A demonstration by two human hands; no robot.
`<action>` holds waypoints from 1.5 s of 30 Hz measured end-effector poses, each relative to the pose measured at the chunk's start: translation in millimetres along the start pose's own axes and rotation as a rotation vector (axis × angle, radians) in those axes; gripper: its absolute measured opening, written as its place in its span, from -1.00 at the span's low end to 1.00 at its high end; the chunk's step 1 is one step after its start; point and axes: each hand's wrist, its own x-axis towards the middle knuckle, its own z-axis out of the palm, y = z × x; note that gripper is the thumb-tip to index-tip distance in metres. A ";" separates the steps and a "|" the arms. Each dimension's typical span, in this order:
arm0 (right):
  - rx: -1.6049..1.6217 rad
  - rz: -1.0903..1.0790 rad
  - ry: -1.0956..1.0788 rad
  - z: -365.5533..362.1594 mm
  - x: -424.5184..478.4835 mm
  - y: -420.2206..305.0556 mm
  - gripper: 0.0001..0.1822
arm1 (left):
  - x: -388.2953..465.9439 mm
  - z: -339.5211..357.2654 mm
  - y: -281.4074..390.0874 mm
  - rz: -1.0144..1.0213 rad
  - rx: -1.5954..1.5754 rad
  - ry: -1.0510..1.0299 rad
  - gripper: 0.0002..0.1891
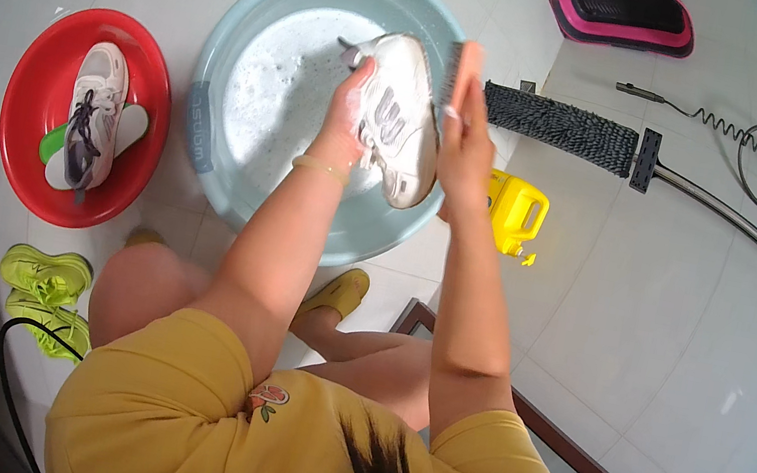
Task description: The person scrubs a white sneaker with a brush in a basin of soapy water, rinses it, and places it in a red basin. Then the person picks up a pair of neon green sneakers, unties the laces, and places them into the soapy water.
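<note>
A white sneaker (402, 104) with grey marks on its side is gripped in my left hand (348, 117), tilted above the tub. My right hand (467, 157) holds an orange scrub brush (466, 73), its dark bristles facing left, close to the sneaker's sole. Whether the bristles touch the sole I cannot tell. Below both hands stands a wide light-blue plastic tub (234, 21) with foamy water (275, 89) in it. Some suds cling to the fingers of each hand.
At left, a red basin (26, 121) holds another sneaker (98, 103) and insoles (134, 125). Neon-yellow shoes (46, 275) stand below it. A yellow jug (516, 211), a grey mop head (561, 128) and a pink-and-black plastic object (624, 15) are at right.
</note>
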 end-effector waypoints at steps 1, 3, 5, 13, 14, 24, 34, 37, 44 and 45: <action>-0.048 -0.015 -0.023 -8.0 -11.0 2.0 -0.43 | -0.9 1.7 4.9 0.021 -0.004 0.004 -0.45; -0.148 -0.052 -0.065 -28.7 -46.8 2.0 -0.42 | -1.5 5.4 13.5 0.064 -0.014 0.007 -0.45; -0.217 -0.142 -0.158 -43.7 -81.5 4.0 -0.40 | -3.9 4.2 19.5 0.067 -0.014 0.040 -0.46; -0.499 -0.058 -0.309 -17.5 -20.6 -29.7 -0.45 | -0.6 -6.7 -11.9 -0.037 -0.025 -0.044 -0.52; -0.491 -0.149 -0.252 -9.7 -2.7 -34.8 -0.47 | -4.5 -8.2 -13.5 -0.051 -0.051 -0.046 -0.51; -0.449 -0.051 -0.344 -8.0 -53.2 -23.3 -0.42 | -6.0 -12.3 7.4 -0.036 -0.080 -0.074 -0.54; 0.132 0.111 -0.299 -39.7 63.7 -58.5 -0.45 | -24.7 41.4 -11.7 0.040 0.218 -0.260 -0.22; 0.112 0.050 -0.262 -41.0 39.1 -71.2 -0.46 | -29.3 55.4 1.2 0.014 -0.151 -0.159 -0.18; -0.140 -0.147 -0.411 2.1 -59.5 -82.9 -0.37 | -9.9 18.7 24.3 0.214 -0.051 -0.004 -0.61; -0.193 -0.105 -0.404 5.2 -43.0 -82.9 -0.37 | 3.2 -2.5 20.5 0.254 0.032 -0.026 -0.65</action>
